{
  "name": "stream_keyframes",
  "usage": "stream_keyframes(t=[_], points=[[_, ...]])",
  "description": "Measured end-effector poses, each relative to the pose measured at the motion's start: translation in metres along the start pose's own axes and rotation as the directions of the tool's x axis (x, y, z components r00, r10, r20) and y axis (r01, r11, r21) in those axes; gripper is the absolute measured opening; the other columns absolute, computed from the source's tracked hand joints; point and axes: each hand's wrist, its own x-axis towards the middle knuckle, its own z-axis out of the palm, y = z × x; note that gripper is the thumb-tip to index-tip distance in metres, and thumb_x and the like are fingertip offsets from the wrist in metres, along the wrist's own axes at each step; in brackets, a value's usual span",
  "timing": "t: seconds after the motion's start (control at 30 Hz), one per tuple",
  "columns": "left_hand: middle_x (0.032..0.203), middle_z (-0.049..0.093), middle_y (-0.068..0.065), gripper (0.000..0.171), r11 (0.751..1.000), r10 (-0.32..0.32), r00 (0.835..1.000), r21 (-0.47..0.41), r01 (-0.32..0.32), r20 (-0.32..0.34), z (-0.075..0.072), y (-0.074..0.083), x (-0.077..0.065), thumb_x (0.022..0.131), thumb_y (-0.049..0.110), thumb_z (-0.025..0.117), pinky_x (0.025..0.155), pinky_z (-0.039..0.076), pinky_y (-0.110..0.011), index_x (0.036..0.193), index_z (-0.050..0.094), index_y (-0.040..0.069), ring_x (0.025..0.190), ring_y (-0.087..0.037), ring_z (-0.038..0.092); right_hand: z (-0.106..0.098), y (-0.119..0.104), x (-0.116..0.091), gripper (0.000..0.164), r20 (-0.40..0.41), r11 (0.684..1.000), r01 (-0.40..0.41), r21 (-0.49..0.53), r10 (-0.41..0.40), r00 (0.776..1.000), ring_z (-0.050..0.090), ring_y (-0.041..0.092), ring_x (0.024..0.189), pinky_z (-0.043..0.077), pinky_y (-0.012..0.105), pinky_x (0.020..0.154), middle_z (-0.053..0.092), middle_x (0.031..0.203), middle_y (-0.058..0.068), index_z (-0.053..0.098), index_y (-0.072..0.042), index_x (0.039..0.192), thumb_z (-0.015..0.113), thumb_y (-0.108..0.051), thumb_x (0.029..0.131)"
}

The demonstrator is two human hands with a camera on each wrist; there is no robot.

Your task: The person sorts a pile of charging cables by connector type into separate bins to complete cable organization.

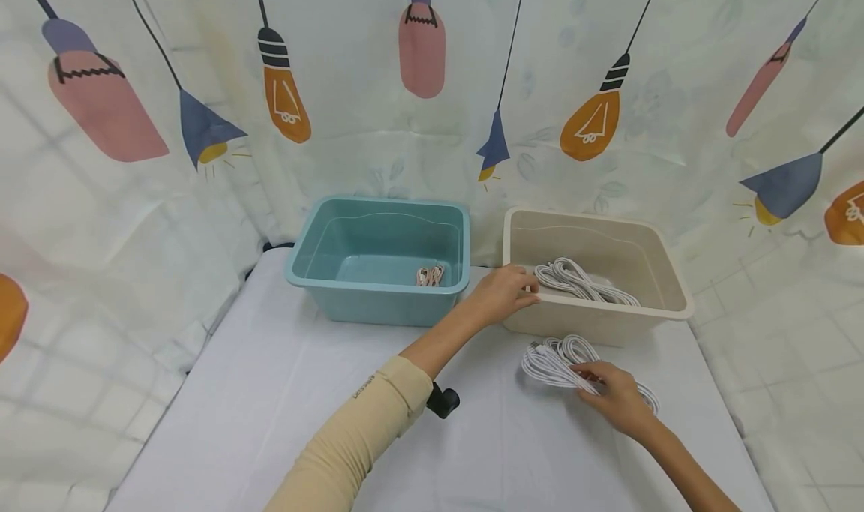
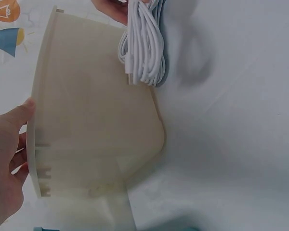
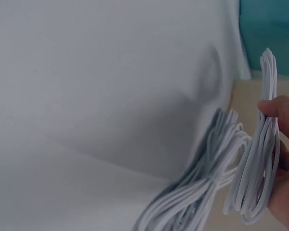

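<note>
My left hand (image 1: 502, 293) grips the near-left rim of the beige bin (image 1: 574, 323), thumb on the outer side and fingers over the edge. In front of that bin, my right hand (image 1: 617, 396) pinches a coiled white cable (image 3: 255, 168) between thumb and fingers. A second white cable bundle (image 3: 197, 192), cinched at its middle, lies on the table right beside the held one. Inside the beige bin rest more coiled white cables (image 1: 583, 281).
To the left stands a teal bin (image 1: 378, 302) with a small pinkish bundled cable (image 1: 430, 275) in it. A black object (image 1: 443, 401) shows beside the left sleeve on the white-covered table (image 1: 223, 422). A patterned curtain (image 1: 364, 122) hangs close behind both bins.
</note>
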Motion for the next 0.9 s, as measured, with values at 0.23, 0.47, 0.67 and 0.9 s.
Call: stream_keyframes(t=[0.23, 0.47, 0.67, 0.9], points=[[0.097, 0.07, -0.003, 0.019, 1.0, 0.006, 1.0, -0.008, -0.006, -0.004, 0.001, -0.001, 0.0, 0.102, 0.03, 0.072, 0.077, 0.051, -0.025, 0.107, 0.078, 0.013, 0.09, -0.016, 0.063, -0.018, -0.003, 0.006, 0.041, -0.022, 0.998, 0.061, -0.019, -0.062, 0.998, 0.061, 0.006, 0.078, 0.052, 0.024, 0.065, 0.07, 0.085, -0.003, 0.079, -0.005, 0.103, 0.091, 0.009, 0.066], [0.098, 0.07, -0.002, 0.019, 1.0, 0.002, 1.0, -0.012, -0.002, -0.006, 0.001, -0.001, 0.0, 0.102, 0.03, 0.072, 0.077, 0.051, -0.025, 0.107, 0.078, 0.013, 0.091, -0.015, 0.063, -0.034, -0.007, 0.012, 0.041, -0.023, 0.995, 0.093, -0.033, -0.094, 0.995, 0.061, 0.004, 0.078, 0.046, 0.012, 0.069, 0.071, 0.086, -0.002, 0.078, -0.003, 0.102, 0.09, 0.01, 0.065], [0.097, 0.07, -0.003, 0.018, 1.0, -0.001, 1.0, -0.013, 0.001, -0.004, 0.0, 0.0, 0.0, 0.102, 0.029, 0.072, 0.077, 0.051, -0.025, 0.107, 0.078, 0.013, 0.091, -0.015, 0.062, -0.046, -0.01, 0.017, 0.044, -0.024, 0.993, 0.113, -0.031, -0.114, 0.993, 0.061, 0.004, 0.079, 0.044, 0.011, 0.071, 0.071, 0.086, -0.001, 0.078, -0.004, 0.103, 0.091, 0.011, 0.064], [0.098, 0.07, -0.003, 0.019, 1.0, 0.004, 1.0, -0.018, -0.004, -0.007, 0.001, 0.0, 0.0, 0.102, 0.03, 0.072, 0.077, 0.051, -0.025, 0.107, 0.079, 0.013, 0.091, -0.016, 0.063, -0.061, -0.014, 0.024, 0.045, -0.003, 0.992, 0.122, -0.033, -0.122, 0.992, 0.062, 0.004, 0.081, 0.045, 0.01, 0.073, 0.073, 0.089, 0.0, 0.078, -0.004, 0.105, 0.092, 0.01, 0.064]])
